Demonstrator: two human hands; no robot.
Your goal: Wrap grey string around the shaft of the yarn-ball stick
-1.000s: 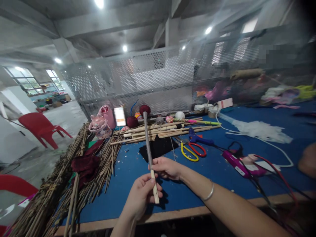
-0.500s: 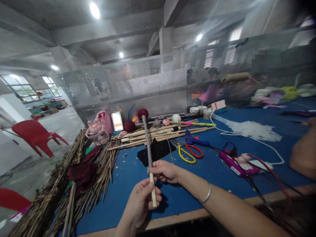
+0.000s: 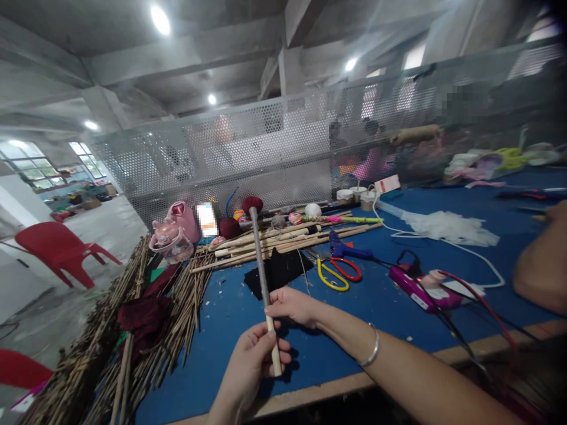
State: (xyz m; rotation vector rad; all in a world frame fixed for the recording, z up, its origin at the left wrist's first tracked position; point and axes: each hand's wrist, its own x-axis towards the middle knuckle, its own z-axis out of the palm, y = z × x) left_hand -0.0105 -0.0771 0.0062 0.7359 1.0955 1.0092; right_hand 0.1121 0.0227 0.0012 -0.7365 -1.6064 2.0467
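A long stick [image 3: 260, 260], wrapped in grey along most of its length, tilts up and away from me with a dark red ball-shaped head [image 3: 252, 205] at its far end. My left hand [image 3: 254, 354] is closed around the bare, pale lower end. Just above it, my right hand [image 3: 290, 307] pinches the stick where the grey wrapping meets bare wood. Behind the stick a piece of black cloth [image 3: 283, 268] lies on the blue tabletop [image 3: 212, 342]. Scissors with yellow and red handles [image 3: 334, 274] rest to the right of the cloth, beside a blue glue gun [image 3: 349, 248].
Bundled thin sticks [image 3: 101, 319] line the left side, with dark red cloth [image 3: 146, 319] on them. A purple power strip [image 3: 416, 289] with cables and white plastic sheeting [image 3: 456, 227] are at right. Another person's arm [image 3: 543, 265] reaches in there. A perforated metal screen [image 3: 283, 159] stands behind.
The whole view has shifted slightly, so the background sits a little further left. Both hands keep their hold on the stick, which has barely moved.
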